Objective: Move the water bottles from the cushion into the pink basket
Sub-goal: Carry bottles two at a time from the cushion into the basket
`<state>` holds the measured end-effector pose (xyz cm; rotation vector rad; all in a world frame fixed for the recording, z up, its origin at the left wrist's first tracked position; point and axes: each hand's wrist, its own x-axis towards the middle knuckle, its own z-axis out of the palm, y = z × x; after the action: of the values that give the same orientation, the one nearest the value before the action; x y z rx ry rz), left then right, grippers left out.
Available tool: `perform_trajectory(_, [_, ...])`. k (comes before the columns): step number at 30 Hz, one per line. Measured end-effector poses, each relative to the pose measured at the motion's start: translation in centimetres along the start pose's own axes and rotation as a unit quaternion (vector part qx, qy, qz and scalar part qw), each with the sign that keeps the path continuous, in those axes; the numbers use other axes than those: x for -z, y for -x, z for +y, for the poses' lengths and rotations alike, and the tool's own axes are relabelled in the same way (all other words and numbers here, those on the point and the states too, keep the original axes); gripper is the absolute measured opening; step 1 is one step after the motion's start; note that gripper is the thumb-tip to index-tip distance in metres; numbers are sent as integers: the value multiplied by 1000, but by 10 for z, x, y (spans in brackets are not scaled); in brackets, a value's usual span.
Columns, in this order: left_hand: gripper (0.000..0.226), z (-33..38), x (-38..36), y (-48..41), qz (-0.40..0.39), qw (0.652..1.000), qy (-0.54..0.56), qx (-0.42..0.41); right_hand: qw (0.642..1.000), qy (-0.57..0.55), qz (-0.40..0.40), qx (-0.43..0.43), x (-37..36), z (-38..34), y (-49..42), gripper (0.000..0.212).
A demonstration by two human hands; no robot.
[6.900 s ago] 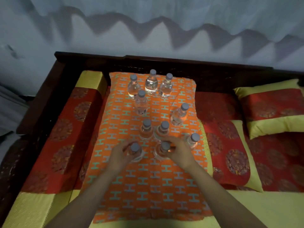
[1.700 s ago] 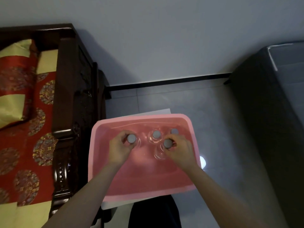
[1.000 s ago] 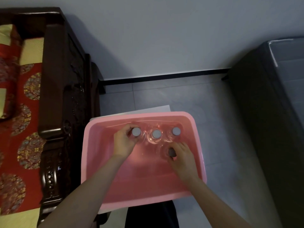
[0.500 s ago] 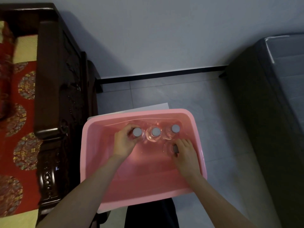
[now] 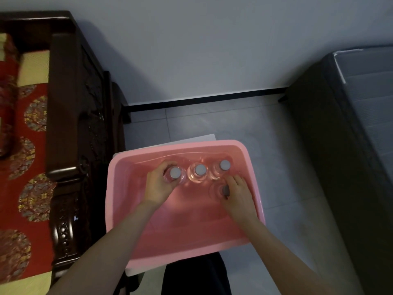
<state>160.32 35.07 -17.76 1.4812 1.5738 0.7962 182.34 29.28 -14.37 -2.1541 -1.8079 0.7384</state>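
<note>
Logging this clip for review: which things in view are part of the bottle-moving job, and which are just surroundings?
Part of the job:
pink basket
four water bottles inside it
left hand, gripping the leftmost bottle
right hand, on the nearer bottle

Just surroundings:
wooden bench frame
red patterned cushion
white sheet under the basket
dark cabinet

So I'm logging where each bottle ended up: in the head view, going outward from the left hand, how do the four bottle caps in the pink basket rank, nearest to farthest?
1. Left cap: inside the left hand's grip.
2. Middle cap: next along the back row.
3. and 4. Right back cap and the cap under the right hand, set nearer the front: too close to call.

All sit in the pink basket.
</note>
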Motion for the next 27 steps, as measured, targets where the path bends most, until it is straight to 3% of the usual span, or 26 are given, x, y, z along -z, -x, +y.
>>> perform_trajectory(4, [45,6,8,1,-21,1000,12,14,1000,-17,4,0,9,-8,1,43])
perform_trajectory(9, [38,49,39,-1,-18,998,58,-17,997,-16,64,45,51,-35,-2,37])
perform_trajectory(12, [31,96,73,-10,53,994,44,-79,986,60,127,95,93,-66,-14,53])
perform_trajectory(17, [53,195,146,-27,114,978,-25,-176,952,128,223,164,186,-135,-28,62])
perform_trajectory(22, [58,267,234,3,206,953,-26,-221,927,94,280,230,266,-201,-13,63])
perform_trajectory(27, [61,293,328,93,322,918,-38,-226,896,12,301,328,301,-276,19,63])
